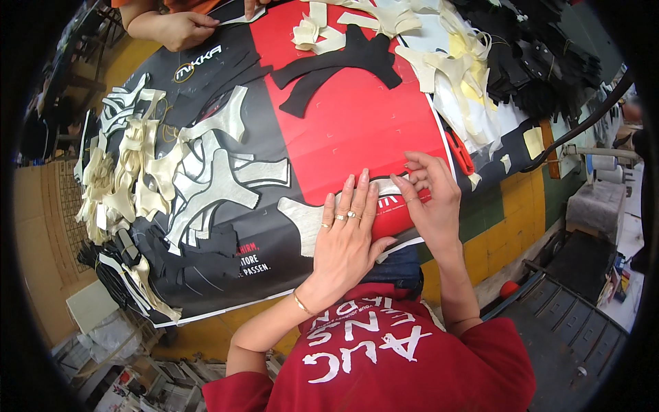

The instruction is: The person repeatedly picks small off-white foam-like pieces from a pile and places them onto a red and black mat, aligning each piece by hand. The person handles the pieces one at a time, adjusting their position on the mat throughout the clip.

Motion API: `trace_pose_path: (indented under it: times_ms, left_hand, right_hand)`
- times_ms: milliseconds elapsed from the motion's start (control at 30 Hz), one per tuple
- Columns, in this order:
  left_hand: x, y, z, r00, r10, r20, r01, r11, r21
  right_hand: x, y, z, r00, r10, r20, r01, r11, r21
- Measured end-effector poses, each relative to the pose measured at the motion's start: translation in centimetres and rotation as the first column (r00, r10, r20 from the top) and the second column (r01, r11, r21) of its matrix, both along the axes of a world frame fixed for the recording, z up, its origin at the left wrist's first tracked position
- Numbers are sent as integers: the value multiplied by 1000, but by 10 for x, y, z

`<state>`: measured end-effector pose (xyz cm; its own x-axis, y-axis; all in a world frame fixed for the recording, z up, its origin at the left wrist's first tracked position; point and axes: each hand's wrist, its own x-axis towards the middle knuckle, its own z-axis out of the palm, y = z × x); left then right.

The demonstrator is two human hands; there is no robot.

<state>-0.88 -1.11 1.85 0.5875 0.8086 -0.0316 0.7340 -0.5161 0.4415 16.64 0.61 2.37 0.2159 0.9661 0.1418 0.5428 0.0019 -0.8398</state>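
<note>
I see my left hand (347,237) reaching forward, laid flat and spread with 4 fingers pressing a pale cut-out piece (307,218) near the table (206,312) edge. My right hand (434,200) curls beside it, fingertips (412,180) pinching that piece's edge.

Garment or shoe workshop, table (329,130) heaped with cut fabric pieces (206,172), bundled stacks (528,55)
</note>
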Motion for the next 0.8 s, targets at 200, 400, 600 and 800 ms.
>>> trace_pose_path:
  times_ms: [200, 400, 600, 800]
  left_hand:
    - [1, 0, -5, 1000, 13, -25, -14, 1000, -9]
    - [2, 0, -5, 1000, 24, -16, -24, 1000, -9]
    - [2, 0, -6, 1000, 21, -17, -21, 1000, -7]
    - [-10, -7, -3, 998, 56, 0, -56, 998, 14]
  right_hand:
    - [-4, -3, -2, 998, -37, 52, 38, 999, -13]
    - [-1, -8, -8, 892, -119, 437, 99, 993, 66]
    - [-2, -28, -19, 767, -7, 642, -78, 991, 104]
    - [-14, -34, -15, 666, 437, 605, -287, 898, -333]
